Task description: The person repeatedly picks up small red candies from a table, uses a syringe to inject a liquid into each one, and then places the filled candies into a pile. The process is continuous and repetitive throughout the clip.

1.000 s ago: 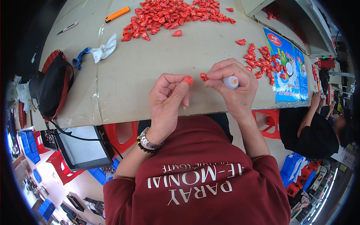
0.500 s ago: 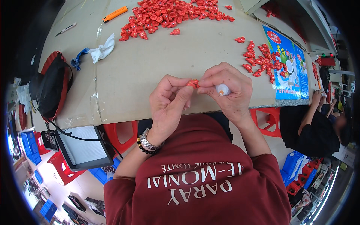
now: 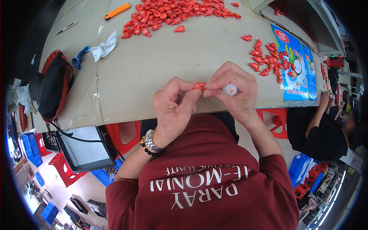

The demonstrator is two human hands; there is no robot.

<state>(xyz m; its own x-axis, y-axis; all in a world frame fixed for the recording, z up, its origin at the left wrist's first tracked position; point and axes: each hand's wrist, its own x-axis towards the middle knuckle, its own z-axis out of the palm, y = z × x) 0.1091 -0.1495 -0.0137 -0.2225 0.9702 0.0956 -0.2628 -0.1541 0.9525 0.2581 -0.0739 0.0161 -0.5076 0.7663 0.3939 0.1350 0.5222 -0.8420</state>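
Observation:
A small red figurine piece (image 3: pixel 199 86) is held just over the near edge of the table. My left hand (image 3: pixel 174 101) pinches it between thumb and forefinger. The fingertips of my right hand (image 3: pixel 235 88) are closed at the piece's other side; whether they hold a separate small part is hidden. Tucked in the right hand's fingers is a white squeeze bottle (image 3: pixel 230 90) with an orange-tinted tip. To the right lies a loose group of similar red pieces (image 3: pixel 270 57), and a bigger heap (image 3: pixel 165 17) covers the far part of the table.
An orange cutter-like tool (image 3: pixel 117 11), a pen (image 3: pixel 67 27) and a crumpled white and blue cloth (image 3: pixel 103 50) lie at left, with a black and red bag (image 3: pixel 55 86) nearer the edge. A blue printed sheet (image 3: pixel 297 73) lies right. Another person (image 3: pixel 320 128) sits at far right.
The bottle in my right hand has tilted, its tip turning more downward. My hands have shifted slightly, still together at the red piece.

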